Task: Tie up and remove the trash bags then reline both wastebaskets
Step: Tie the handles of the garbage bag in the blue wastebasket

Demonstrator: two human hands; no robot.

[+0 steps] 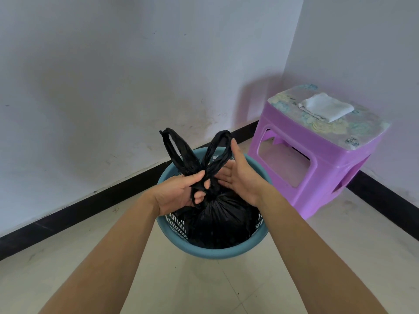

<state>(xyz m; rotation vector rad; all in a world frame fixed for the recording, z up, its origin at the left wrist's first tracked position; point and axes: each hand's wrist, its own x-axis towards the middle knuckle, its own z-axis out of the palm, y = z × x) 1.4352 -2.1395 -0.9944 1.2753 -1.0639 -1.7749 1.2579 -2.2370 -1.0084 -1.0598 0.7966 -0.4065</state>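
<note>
A black trash bag (217, 220) sits inside a blue-green plastic wastebasket (217, 253) on the tiled floor. Its two handle loops (179, 152) stand up above the gathered neck. My left hand (179, 193) grips the bag's twisted neck, with fingers and thumb curled round the crossed handles. My right hand (240, 175) is beside the right loop with its fingers straight, its thumb lying along that loop and its palm facing the bag.
A purple plastic stool (317, 155) stands right of the basket in the room's corner, with a folded white cloth (326, 106) on its flowered top. White walls with a black skirting board (90, 200) run behind. Pale floor tiles lie in front.
</note>
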